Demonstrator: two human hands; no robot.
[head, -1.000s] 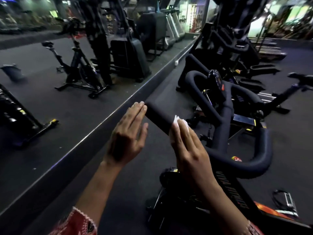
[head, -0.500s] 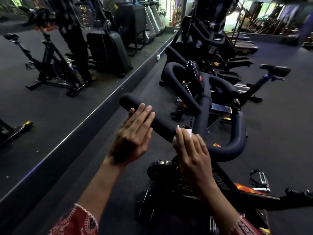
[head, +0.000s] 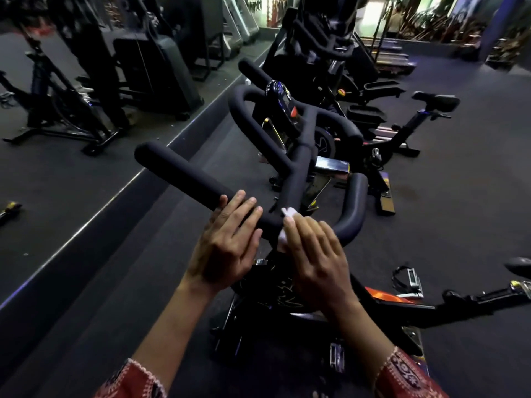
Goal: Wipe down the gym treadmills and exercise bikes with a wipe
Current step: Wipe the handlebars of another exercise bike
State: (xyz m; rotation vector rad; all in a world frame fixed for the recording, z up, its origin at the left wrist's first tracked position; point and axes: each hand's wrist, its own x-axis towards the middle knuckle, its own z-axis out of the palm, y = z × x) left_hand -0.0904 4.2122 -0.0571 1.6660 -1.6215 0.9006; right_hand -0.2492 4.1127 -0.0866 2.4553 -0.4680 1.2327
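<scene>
Since a second ago we have slid along the handlebar [head: 184,176] toward its bend. Our left hand [head: 227,248] steadies it with flat, slightly spread fingers, and our right hand [head: 316,262] presses the wipe [head: 288,212] against it with straight, closed fingers.

Dark grey floor [head: 474,211] from edge to edge, and black exercise bikes stand on it: the nearest bike [head: 287,326] right below, a second bike [head: 316,122] just beyond, a third bike [head: 402,136] off to the right.
</scene>
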